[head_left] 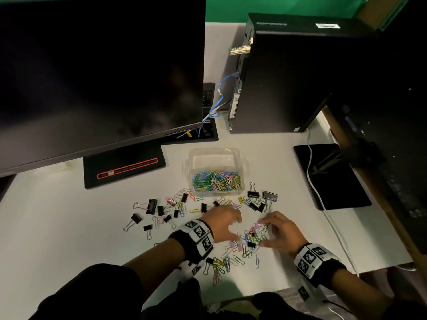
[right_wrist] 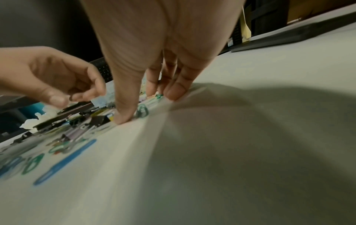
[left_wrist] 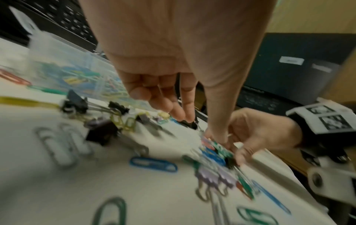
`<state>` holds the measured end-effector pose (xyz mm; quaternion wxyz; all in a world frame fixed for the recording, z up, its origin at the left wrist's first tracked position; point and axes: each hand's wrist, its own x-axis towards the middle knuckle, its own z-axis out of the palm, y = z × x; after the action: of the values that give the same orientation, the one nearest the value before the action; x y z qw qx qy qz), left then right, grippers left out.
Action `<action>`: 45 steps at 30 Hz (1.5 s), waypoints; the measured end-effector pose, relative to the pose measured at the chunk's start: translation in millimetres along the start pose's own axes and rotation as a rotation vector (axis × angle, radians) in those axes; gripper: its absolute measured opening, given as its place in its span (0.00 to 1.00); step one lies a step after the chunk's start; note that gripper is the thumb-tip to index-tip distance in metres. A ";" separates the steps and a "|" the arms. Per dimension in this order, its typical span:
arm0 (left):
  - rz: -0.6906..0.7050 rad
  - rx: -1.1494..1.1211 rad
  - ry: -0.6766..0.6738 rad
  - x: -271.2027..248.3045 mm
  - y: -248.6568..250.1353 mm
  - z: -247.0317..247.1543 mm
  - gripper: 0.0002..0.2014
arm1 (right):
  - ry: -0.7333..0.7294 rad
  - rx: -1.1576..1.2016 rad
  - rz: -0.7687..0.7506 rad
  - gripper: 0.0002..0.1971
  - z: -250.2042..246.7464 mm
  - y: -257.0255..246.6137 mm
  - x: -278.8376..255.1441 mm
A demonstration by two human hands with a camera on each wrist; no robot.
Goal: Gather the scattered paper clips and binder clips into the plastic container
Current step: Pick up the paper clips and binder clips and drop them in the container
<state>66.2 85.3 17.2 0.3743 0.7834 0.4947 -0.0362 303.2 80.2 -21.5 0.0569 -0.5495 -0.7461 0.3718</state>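
Note:
A clear plastic container (head_left: 217, 158) (left_wrist: 57, 60) with many coloured paper clips stands mid-desk. In front of it, paper clips and black binder clips (head_left: 151, 205) lie scattered on the white desk (head_left: 57, 227). My left hand (head_left: 236, 228) (left_wrist: 185, 106) and right hand (head_left: 262, 233) (right_wrist: 146, 105) flank a small heap of clips (head_left: 254, 235) (left_wrist: 213, 152). The fingers are relaxed. The right thumb and fingertips (right_wrist: 123, 115) press on the desk at the heap's edge. Neither hand shows a clip held in it. More clips (head_left: 221, 262) lie nearer me.
A dark monitor (head_left: 92, 77) on a black base (head_left: 124, 168) stands at the left. A black computer tower (head_left: 300, 77) is behind the container. A black mat (head_left: 332, 176) and a white cable (head_left: 323, 204) lie at the right, near the desk's edge.

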 end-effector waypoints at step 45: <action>-0.100 -0.286 0.371 -5.2 -31.5 -28.3 0.06 | 0.027 0.061 0.054 0.11 -32.0 -60.1 54.2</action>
<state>29.4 106.3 22.4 0.3819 0.6904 0.5933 0.1600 251.2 135.5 21.0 0.0739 -0.5724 -0.7184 0.3884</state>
